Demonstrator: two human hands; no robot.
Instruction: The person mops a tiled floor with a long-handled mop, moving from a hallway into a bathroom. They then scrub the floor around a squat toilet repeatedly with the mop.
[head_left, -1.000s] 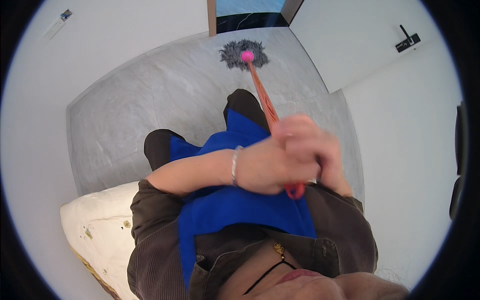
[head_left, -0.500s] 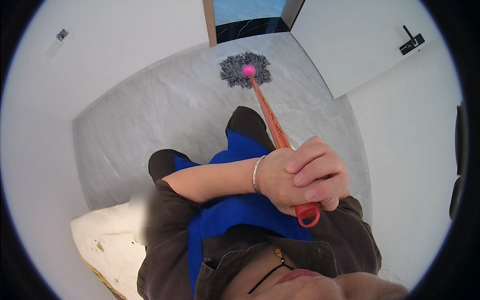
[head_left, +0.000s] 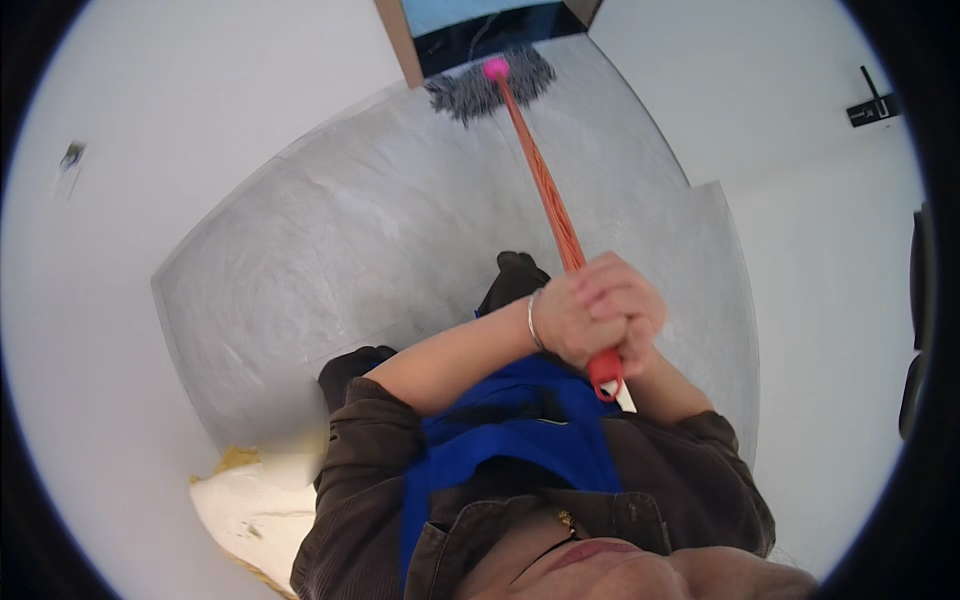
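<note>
A two-handed hold on a mop [head_left: 541,180] beside the doorway [head_left: 490,12].
The left hand [head_left: 570,322] and right hand [head_left: 636,300] overlap near the top of the orange handle [head_left: 553,212], their fingers [head_left: 603,286] curled closed around it (a pale bracelet [head_left: 533,320] circles the left wrist). The red end cap [head_left: 604,366], with its ring, pokes out on the body's side. The handle slants forward and leftward to a pink joint [head_left: 496,68], where the shaggy grey mop head [head_left: 465,98] lies spread on the pale floor [head_left: 300,250] against the black threshold [head_left: 482,42]. A white door [head_left: 730,80] stands to the right, a cream cloth [head_left: 255,515] lies at the lower left, and a blue apron [head_left: 530,450] covers the person's front.
</note>
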